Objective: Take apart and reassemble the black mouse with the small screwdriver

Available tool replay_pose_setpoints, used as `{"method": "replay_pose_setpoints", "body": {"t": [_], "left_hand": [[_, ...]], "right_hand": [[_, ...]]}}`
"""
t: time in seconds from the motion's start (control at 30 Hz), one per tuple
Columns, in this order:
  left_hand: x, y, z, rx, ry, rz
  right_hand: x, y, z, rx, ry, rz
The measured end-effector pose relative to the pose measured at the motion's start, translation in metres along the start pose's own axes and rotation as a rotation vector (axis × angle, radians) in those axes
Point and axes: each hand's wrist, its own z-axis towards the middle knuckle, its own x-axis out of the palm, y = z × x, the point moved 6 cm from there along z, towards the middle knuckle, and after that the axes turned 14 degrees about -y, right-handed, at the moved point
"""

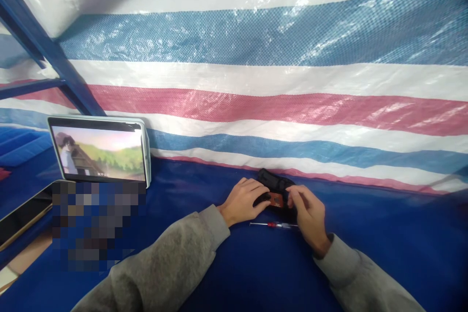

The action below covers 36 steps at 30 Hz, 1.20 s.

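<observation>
A small black object with an orange-brown panel point(277, 200) lies on the blue surface point(234, 263); its exact kind is unclear. Curled over its left end, the fingers of my left hand point(244, 203) grip it. At its right side, the fingertips of my right hand point(309, 212) are pinched together, and what they hold is too small to make out. Behind the panel rests a black, pouch-like piece point(276, 180). A thin screwdriver point(272, 224) with a red section and a clear handle lies just in front, its right end close to my right hand.
At the left a tablet point(98, 151) stands upright, showing a cartoon. A phone point(25, 212) lies at the far left, beside a blurred-out patch point(97, 226). Striped plastic sheeting point(256, 78) hangs behind the surface, and a blue metal frame point(54, 53) rises at the upper left.
</observation>
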Motion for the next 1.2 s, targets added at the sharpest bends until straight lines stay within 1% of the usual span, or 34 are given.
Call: {"method": "replay_pose_setpoints", "body": {"t": [0.17,0.27,0.47,0.63,0.87,0.97,1.07,1.13,1.2], "left_hand": [[0.004,0.000,-0.001,0.012,0.051,0.025],[0.006,0.002,-0.002,0.002,0.062,0.027],[0.007,0.004,-0.003,-0.018,0.036,-0.017],[0.008,0.007,-0.003,-0.042,0.005,-0.080],[0.011,0.011,-0.004,-0.037,0.033,-0.043],[0.009,0.009,-0.003,-0.037,0.028,-0.023],[0.008,0.009,-0.003,-0.046,0.035,-0.014],[0.010,0.011,-0.004,-0.057,0.043,-0.007],[0.011,0.012,-0.004,-0.064,0.045,-0.002]], "right_hand": [[0.000,-0.004,-0.001,-0.004,0.002,-0.018],[0.000,-0.004,-0.001,-0.003,-0.001,-0.008],[0.000,0.001,0.000,-0.013,0.001,-0.020],[0.000,0.000,0.000,-0.009,0.000,-0.022],[-0.001,-0.001,-0.001,-0.016,0.000,-0.029],[-0.003,0.000,0.001,-0.079,-0.059,-0.078],[-0.005,-0.004,0.004,-0.141,-0.122,-0.187],[-0.002,-0.010,0.005,-0.147,-0.100,-0.258],[0.003,-0.017,0.005,-0.147,-0.036,-0.289]]}}
